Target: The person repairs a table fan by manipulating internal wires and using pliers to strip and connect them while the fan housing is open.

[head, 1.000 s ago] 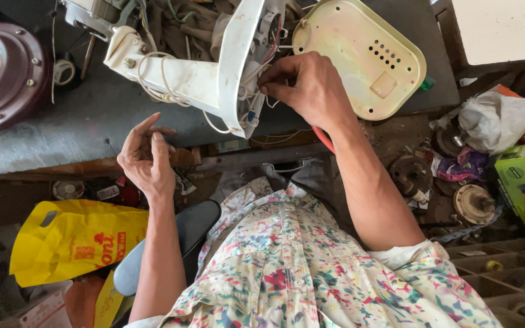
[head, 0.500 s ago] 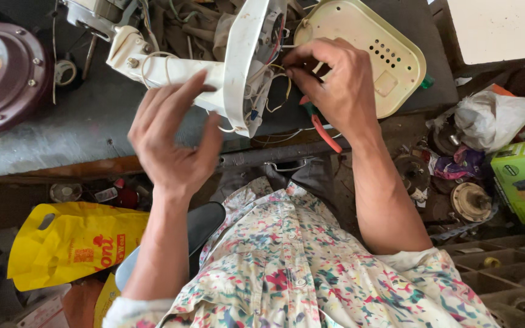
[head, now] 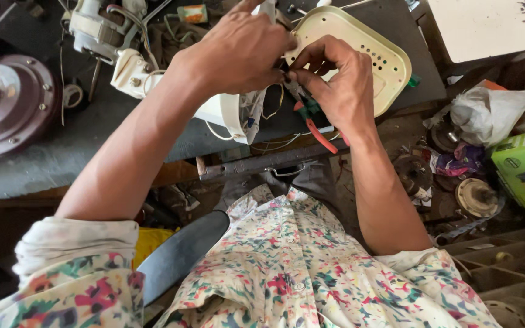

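Now both hands are brought together over the white housing (head: 223, 112), which lies on the grey bench (head: 44, 170) with its open end turned toward the person. A second ago the left hand (head: 238, 51) was held open near the bench edge, well apart from the work; half a second ago it was raised with the fingers spread; now it is laid over the top of the housing, with the fingers curled down and pressed close together at the same spot where the right hand (head: 335, 82) is busy. The right hand has stayed at the housing all this time. Its thumb and forefinger are pinched on something small at the wires (head: 268, 112), but what exactly is pinched cannot be told, because it is hidden by the fingers. Red-handled pliers (head: 317, 130) are kept under the right palm, with the handles pointing down toward the bench edge. From this change it is judged that the work has passed from one hand to two: the housing is now steadied while the fine part is handled. A cream cover (head: 378, 58) lies just behind the hands, and a purple motor (head: 7, 106) rests well apart at the left.
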